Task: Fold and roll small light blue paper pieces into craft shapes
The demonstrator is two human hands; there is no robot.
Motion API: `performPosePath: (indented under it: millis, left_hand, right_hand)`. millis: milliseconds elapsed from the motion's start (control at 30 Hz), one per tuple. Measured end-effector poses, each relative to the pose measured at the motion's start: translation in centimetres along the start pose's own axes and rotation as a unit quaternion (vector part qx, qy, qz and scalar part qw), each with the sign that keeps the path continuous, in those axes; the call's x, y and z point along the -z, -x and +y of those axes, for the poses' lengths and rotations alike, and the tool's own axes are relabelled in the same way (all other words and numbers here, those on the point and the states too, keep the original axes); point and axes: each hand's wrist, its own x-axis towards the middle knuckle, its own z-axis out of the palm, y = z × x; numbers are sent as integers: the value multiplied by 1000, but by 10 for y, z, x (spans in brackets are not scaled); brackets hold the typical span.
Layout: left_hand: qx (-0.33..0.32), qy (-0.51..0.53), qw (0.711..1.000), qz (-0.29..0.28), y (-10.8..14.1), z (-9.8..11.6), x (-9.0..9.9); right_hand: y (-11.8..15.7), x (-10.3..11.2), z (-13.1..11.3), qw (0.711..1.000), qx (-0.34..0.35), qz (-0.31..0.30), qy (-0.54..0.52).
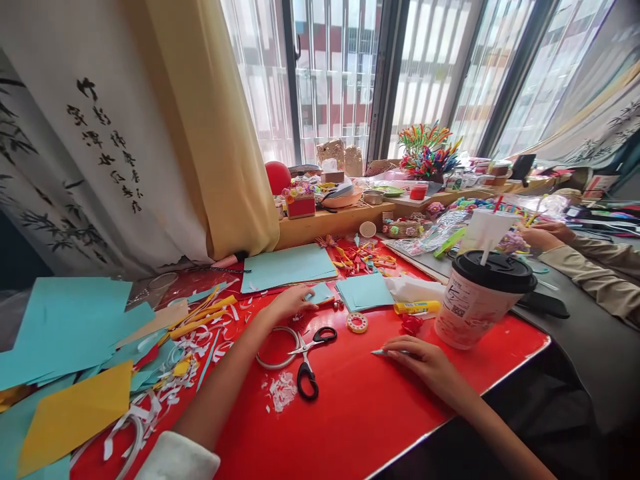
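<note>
My left hand [291, 301] reaches to a small light blue paper piece [321, 293] near the middle of the red table, its fingers curled at the paper's left edge. Close to the table's front, my right hand [420, 358] pinches a small folded light blue paper [379, 351], mostly hidden under the fingers. Between my hands lie black-handled scissors [309, 357], their blades open across a roll of tape [278, 348]. A small yellow-and-white ring [357, 323] sits beyond them. Right of my left hand rests a stack of light blue paper squares [365, 291].
A large drink cup [473, 300] stands right, beside a yellow glue stick [417, 307] and red crumpled piece [411, 325]. Larger blue sheets [290, 267] lie behind; coloured sheets [80, 413] and white scraps cover the left. Another person's hands [543, 237] are at far right.
</note>
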Motion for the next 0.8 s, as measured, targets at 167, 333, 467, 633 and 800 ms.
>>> performPosePath:
  millis: [167,333,467,633,800]
  left_hand:
    - [-14,28,999,-7,-3,-6,0]
    - [8,34,999,6,-4,-3,0]
    - [53,12,997,62,-11,1,-3]
    - [117,-4,988,100,-27,9,-11]
    - [154,5,984,85,-33,20,-18]
  right_hand:
    - [-5,-3,2,998,58,2,30]
    - [-2,-5,2,998,48,-24,20]
    - [-2,-8,3,1000,10,-26,-6]
    - [0,-10,-4,998,-2,-57,3]
    - [2,-9,-5,994,45,-40,86]
